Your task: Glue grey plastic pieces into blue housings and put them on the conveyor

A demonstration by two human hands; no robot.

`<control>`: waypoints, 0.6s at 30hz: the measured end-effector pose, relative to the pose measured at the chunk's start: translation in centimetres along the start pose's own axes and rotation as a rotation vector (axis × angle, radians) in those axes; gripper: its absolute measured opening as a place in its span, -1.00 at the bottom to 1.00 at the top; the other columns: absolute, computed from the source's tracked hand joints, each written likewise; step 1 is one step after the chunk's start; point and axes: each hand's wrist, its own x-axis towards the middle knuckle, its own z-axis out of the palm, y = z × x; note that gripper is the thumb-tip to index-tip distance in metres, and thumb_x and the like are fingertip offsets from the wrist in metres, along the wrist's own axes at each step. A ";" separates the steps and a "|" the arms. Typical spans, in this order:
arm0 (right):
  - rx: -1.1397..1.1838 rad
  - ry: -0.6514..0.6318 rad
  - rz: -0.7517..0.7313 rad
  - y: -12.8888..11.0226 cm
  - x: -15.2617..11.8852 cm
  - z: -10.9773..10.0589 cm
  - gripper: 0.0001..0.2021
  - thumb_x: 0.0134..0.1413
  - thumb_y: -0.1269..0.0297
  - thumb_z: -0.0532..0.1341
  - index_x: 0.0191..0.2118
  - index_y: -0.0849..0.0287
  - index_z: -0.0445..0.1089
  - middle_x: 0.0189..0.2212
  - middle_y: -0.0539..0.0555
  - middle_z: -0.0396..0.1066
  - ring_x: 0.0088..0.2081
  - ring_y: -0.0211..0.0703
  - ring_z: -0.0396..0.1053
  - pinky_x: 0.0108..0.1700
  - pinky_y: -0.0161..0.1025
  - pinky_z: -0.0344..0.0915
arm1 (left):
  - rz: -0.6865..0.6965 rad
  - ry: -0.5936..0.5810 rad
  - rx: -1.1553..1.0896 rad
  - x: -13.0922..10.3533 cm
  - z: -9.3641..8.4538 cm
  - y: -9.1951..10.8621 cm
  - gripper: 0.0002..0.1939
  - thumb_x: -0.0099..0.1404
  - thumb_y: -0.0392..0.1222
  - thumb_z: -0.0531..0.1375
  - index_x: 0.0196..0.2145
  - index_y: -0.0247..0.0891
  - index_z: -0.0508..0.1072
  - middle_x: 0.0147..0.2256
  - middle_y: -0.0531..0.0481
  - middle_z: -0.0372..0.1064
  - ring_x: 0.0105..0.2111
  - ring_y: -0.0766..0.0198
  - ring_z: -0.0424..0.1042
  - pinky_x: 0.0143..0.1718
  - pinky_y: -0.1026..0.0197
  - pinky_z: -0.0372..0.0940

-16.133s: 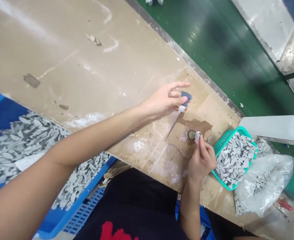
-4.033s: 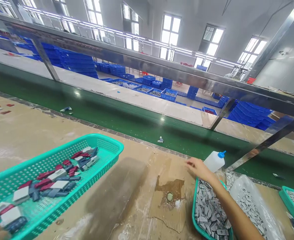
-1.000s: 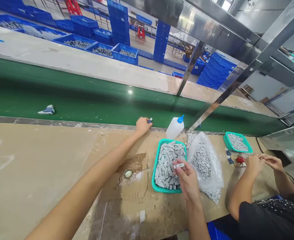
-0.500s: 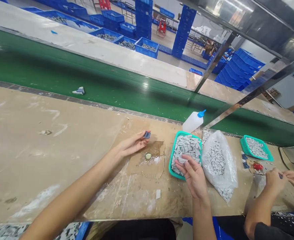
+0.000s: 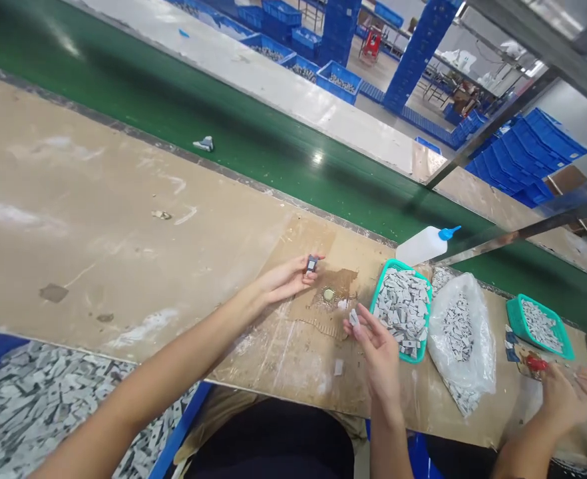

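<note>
My left hand (image 5: 289, 278) pinches a small dark grey-blue block (image 5: 311, 265) with a pale square on its face, above the worktable. In my right hand (image 5: 379, 342), a small light grey piece (image 5: 354, 318) sits between thumb and fingers. Between the hands, a small round cap (image 5: 328, 294) with pale contents lies on a stained cardboard sheet (image 5: 307, 318). Just right of my right hand stands a green basket (image 5: 428, 313) full of similar light grey pieces. A flat pale scrap (image 5: 338, 367) lies nearer the table's front edge.
Behind the basket is a white squeeze bottle (image 5: 420, 246) with a blue nozzle. A plastic bag (image 5: 484, 356) of pieces and a second green basket (image 5: 516, 318) stand rightward, near a co-worker's hands (image 5: 566, 396). A green belt (image 5: 273, 159) runs behind; a blue bin (image 5: 186, 426) sits below left.
My right hand has come away from the green basket, leftward, with a light grey piece showing in its fingers. The block in my left hand now shows a pale square. The view has shifted.
</note>
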 end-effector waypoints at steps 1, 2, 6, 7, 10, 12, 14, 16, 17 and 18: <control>-0.130 0.061 -0.107 0.6 -0.1 0.5 -0.60 0.03 0.09 0.38 -0.01 0.13 0.53 -0.12 0.16 0.52 -0.15 -0.04 0.53 0.00 -0.01 0.44 | 0.003 -0.016 0.019 -0.3 0.0 0.0 -0.82 0.23 -0.26 0.33 -0.22 -0.38 0.49 -0.40 -0.02 0.26 -0.51 0.44 0.15 -0.55 0.39 0.09; -0.260 0.121 -0.226 1.1 -0.1 1.0 -0.65 0.11 0.10 0.33 -0.02 0.14 0.54 -0.10 0.18 0.51 -0.09 -0.04 0.50 0.03 -0.01 0.42 | -0.003 -0.049 0.047 -0.6 0.1 0.1 -0.77 0.21 -0.20 0.36 -0.25 -0.40 0.49 -0.39 -0.02 0.25 -0.51 0.44 0.10 -0.56 0.37 0.04; -0.593 0.220 -0.580 2.1 0.8 2.4 -0.75 0.29 0.22 0.17 -0.06 0.15 0.55 -0.12 0.19 0.51 -0.05 -0.09 0.47 0.06 -0.06 0.39 | -0.066 -0.262 0.204 -2.3 0.3 0.4 -0.50 0.10 -0.04 0.45 -0.10 -0.39 0.47 -0.43 0.05 0.16 -0.50 0.42 0.06 -0.52 0.30 -0.05; -0.635 0.214 -0.623 2.1 1.2 2.6 -0.75 0.31 0.24 0.16 -0.05 0.16 0.54 -0.13 0.19 0.53 -0.07 -0.10 0.48 0.04 -0.08 0.40 | -0.072 -0.298 0.238 -2.6 0.4 0.5 -0.45 0.10 0.00 0.44 -0.05 -0.37 0.45 -0.42 0.06 0.15 -0.49 0.41 0.07 -0.50 0.29 -0.04; -0.703 0.212 -0.689 2.3 2.6 2.9 -0.75 0.30 0.25 0.17 -0.03 0.17 0.53 -0.14 0.19 0.56 -0.12 -0.10 0.51 -0.03 -0.11 0.44 | -0.029 -0.315 0.348 -3.2 0.5 0.9 -0.44 0.17 0.09 0.37 -0.01 -0.30 0.40 -0.38 0.07 0.14 -0.44 0.38 0.10 -0.43 0.26 0.00; -0.679 0.232 -0.683 2.7 3.2 3.0 -0.74 0.28 0.23 0.20 0.00 0.18 0.51 -0.15 0.19 0.57 -0.21 -0.12 0.54 -0.12 -0.14 0.48 | 0.015 -0.276 0.489 -3.3 0.4 1.3 -0.47 0.19 0.07 0.36 -0.02 -0.28 0.39 -0.34 0.06 0.18 -0.41 0.37 0.13 -0.39 0.25 0.04; -0.639 0.243 -0.662 3.3 3.4 3.3 -0.70 0.27 0.21 0.22 0.04 0.19 0.49 -0.17 0.18 0.57 -0.32 -0.16 0.54 -0.23 -0.17 0.50 | 0.032 -0.224 0.642 -3.2 0.2 1.5 -0.48 0.16 0.01 0.39 -0.02 -0.28 0.38 -0.30 0.04 0.22 -0.39 0.36 0.17 -0.37 0.25 0.07; -0.637 0.215 -0.673 3.7 3.5 3.6 -0.69 0.28 0.20 0.21 0.05 0.20 0.48 -0.21 0.17 0.58 -0.38 -0.19 0.53 -0.27 -0.19 0.50 | 0.024 -0.190 0.708 -2.9 -0.1 1.5 -0.50 0.17 -0.03 0.38 -0.01 -0.27 0.37 -0.31 0.05 0.24 -0.41 0.36 0.19 -0.36 0.25 0.09; -0.657 0.198 -0.699 3.9 3.6 3.8 -0.70 0.29 0.20 0.21 0.04 0.20 0.49 -0.24 0.17 0.58 -0.37 -0.19 0.52 -0.26 -0.19 0.50 | 0.027 -0.179 0.709 -2.6 -0.3 1.4 -0.53 0.21 -0.04 0.34 0.00 -0.27 0.37 -0.33 0.06 0.24 -0.43 0.37 0.18 -0.37 0.24 0.10; -0.689 0.185 -0.737 3.9 3.6 4.0 -0.72 0.29 0.22 0.21 0.01 0.21 0.52 -0.27 0.16 0.58 -0.36 -0.18 0.52 -0.25 -0.19 0.50 | 0.048 -0.165 0.711 -2.3 -0.5 1.3 -0.58 0.26 -0.04 0.29 0.00 -0.28 0.37 -0.34 0.05 0.24 -0.44 0.37 0.18 -0.36 0.24 0.12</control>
